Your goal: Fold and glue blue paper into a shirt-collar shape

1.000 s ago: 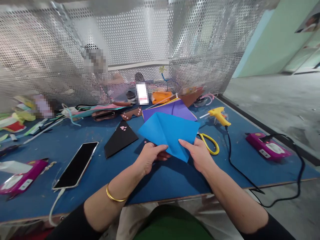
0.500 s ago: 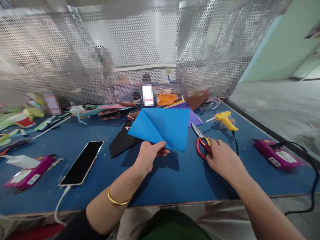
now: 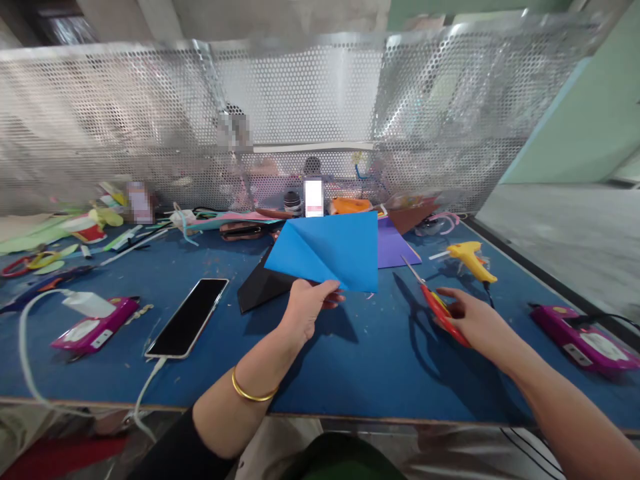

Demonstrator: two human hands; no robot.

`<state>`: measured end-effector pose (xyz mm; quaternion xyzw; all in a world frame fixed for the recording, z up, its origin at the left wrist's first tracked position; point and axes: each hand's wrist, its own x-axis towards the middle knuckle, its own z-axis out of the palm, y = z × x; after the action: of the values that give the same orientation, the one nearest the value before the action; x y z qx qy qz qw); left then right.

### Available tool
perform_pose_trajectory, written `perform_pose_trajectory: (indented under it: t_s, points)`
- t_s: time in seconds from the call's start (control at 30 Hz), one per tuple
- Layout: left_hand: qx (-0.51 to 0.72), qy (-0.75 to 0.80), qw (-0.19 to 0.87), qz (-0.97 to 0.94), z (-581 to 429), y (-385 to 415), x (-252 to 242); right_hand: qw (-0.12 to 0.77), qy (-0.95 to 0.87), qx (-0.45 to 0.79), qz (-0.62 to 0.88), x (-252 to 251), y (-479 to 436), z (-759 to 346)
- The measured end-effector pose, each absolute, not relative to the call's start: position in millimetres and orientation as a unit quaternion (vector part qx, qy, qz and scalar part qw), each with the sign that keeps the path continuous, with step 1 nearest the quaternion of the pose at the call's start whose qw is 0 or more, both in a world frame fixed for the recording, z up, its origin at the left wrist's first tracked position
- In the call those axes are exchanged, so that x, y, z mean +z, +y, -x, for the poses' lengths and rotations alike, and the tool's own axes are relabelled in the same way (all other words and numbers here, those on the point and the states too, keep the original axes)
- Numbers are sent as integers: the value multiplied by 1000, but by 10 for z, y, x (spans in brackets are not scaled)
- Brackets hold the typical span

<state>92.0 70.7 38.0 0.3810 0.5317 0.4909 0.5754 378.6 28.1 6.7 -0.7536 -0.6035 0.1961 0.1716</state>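
Over table [image 3: 350, 360]: blue paper [image 3: 333, 253] in left hand [image 3: 307, 310], scissors [image 3: 433, 303] in right hand [image 3: 475, 323]

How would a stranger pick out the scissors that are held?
On the right half of the blue table, before the yellow glue gun, find the right hand. It grips the scissors: red handles, blades pointing away, the only tool held.

The one camera rides on the person's head, above the near edge of the table [image 3: 360, 360], facing forward and down across it. It sits close: both forearms enter from below, with the left hand [image 3: 307, 310] and right hand [image 3: 475, 320] over the table mid-frame. The wide view reaches the mesh screen [image 3: 300, 120] behind the table and the floor [image 3: 560, 227] to the table's right.
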Motion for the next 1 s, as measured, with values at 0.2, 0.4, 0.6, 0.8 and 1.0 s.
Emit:
perform_pose_trajectory:
  t_s: [0.2, 0.4, 0.6, 0.8, 1.0]
  points:
    - [519, 531, 558, -371, -873, 745, 410, 433, -552, 374, 607, -12, -266, -3471]
    - [552, 523, 550, -344, -838, 755, 437, 423, -573, 362, 601, -64, -465, -3236]
    - [566, 514, 550, -334, -862, 710, 463, 274, -619, 370, 637, 165, -429, -3107]
    - [555, 516, 554, -345, -886, 666, 476, 244, -648, 361, 625, 268, -250, -2958]
    - [536, 520, 558, -362, -925, 657, 466, 300, -629, 405, 592, 242, -153, -2881]
